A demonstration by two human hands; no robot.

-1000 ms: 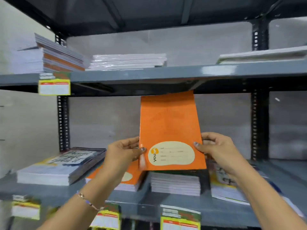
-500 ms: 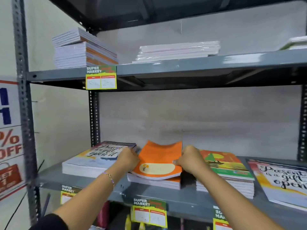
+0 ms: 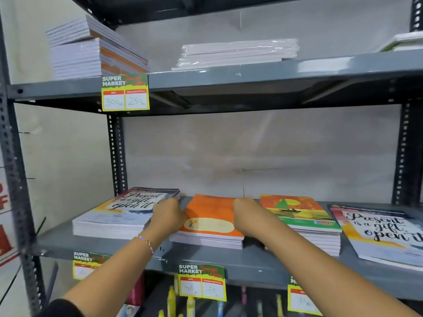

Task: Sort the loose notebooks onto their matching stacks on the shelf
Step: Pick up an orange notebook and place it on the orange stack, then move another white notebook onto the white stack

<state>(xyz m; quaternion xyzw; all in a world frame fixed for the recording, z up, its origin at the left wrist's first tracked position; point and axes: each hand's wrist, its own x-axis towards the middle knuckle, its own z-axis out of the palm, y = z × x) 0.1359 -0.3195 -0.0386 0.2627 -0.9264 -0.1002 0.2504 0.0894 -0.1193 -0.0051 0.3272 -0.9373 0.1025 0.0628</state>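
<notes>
The top notebook (image 3: 210,216) was bright orange with a pale yellow patch. The stack beside it (image 3: 299,211) had a sunset picture and a green stripe. The shelf (image 3: 229,261) was grey. The price tags (image 3: 202,282) were yellow, green and red.

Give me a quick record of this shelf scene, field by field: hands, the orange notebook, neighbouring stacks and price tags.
left hand: at the left edge of the orange notebook
right hand: at its right edge
orange notebook: flat on top of its stack
left neighbour: "Present is a gift" stack
right neighbour: sunset-cover stack
upper shelf tag: 300, discounted 250
lower shelf tag: 40, discounted 20
</notes>
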